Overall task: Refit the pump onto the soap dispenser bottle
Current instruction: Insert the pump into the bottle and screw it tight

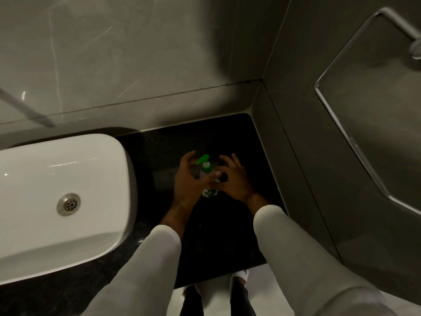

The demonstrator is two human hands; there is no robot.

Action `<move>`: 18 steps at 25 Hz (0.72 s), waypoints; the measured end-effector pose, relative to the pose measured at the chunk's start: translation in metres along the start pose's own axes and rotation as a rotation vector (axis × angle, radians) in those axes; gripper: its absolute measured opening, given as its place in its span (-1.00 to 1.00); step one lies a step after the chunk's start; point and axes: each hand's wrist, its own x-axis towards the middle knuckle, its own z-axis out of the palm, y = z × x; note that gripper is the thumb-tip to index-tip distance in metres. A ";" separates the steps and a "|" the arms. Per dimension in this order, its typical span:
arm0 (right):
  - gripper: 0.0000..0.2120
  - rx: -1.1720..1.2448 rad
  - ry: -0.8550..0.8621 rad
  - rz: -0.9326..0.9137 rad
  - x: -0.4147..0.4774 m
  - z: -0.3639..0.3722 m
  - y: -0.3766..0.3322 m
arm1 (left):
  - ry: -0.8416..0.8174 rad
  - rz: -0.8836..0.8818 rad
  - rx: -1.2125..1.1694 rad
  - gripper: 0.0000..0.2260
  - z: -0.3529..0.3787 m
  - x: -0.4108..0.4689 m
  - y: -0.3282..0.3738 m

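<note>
A clear soap dispenser bottle [210, 192] with a green and white label stands upright on the black counter [164, 147]. Its green pump [203, 162] sits on the bottle's neck, nozzle pointing up and to the left. My left hand [188, 180] is at the bottle's left side, thumb across the bottle's shoulder and the other fingers spread near the pump. My right hand [234, 177] is close on the right, thumb touching the bottle, fingers spread and raised. The bottle's middle is hidden behind my thumbs.
A white basin [57, 197] with a metal drain [68, 204] fills the left. Grey tiled walls [136, 53] close the back and right, where a glass shelf [364, 110] juts out. The counter's front edge lies below my forearms, with the floor and my feet beneath.
</note>
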 end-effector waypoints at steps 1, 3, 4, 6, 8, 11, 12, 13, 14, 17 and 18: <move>-0.51 0.017 0.008 0.002 0.000 0.001 -0.002 | 0.046 0.012 0.011 -0.37 0.001 -0.001 0.001; -0.48 0.007 0.013 0.007 0.000 0.002 -0.005 | 0.042 0.044 0.022 -0.48 0.000 0.000 -0.001; -0.45 -0.014 0.008 0.007 0.000 0.001 -0.004 | 0.006 0.038 0.036 -0.49 -0.001 0.001 -0.003; -0.42 -0.028 -0.001 0.011 0.000 -0.001 -0.002 | -0.069 0.004 0.032 -0.45 -0.005 0.004 -0.003; -0.43 -0.005 -0.001 0.021 -0.002 -0.002 -0.001 | -0.059 -0.004 -0.001 -0.42 -0.006 0.003 0.000; -0.46 -0.015 0.003 0.008 -0.002 0.002 -0.006 | 0.074 -0.029 0.079 -0.61 -0.003 -0.001 0.006; -0.47 -0.025 0.007 0.004 -0.001 0.004 -0.007 | 0.095 -0.040 0.073 -0.68 -0.002 -0.002 0.007; -0.46 -0.029 0.009 0.001 -0.001 0.005 -0.008 | 0.101 -0.031 0.066 -0.70 -0.001 -0.004 0.009; -0.46 -0.028 0.008 -0.004 0.000 0.005 -0.008 | 0.101 -0.006 0.078 -0.71 0.000 -0.005 0.011; -0.45 -0.006 -0.002 -0.022 0.000 0.004 -0.006 | 0.071 0.080 0.149 -0.70 0.000 -0.008 0.017; -0.46 0.004 -0.006 -0.027 0.000 0.004 -0.005 | 0.066 0.110 0.178 -0.69 -0.001 -0.009 0.018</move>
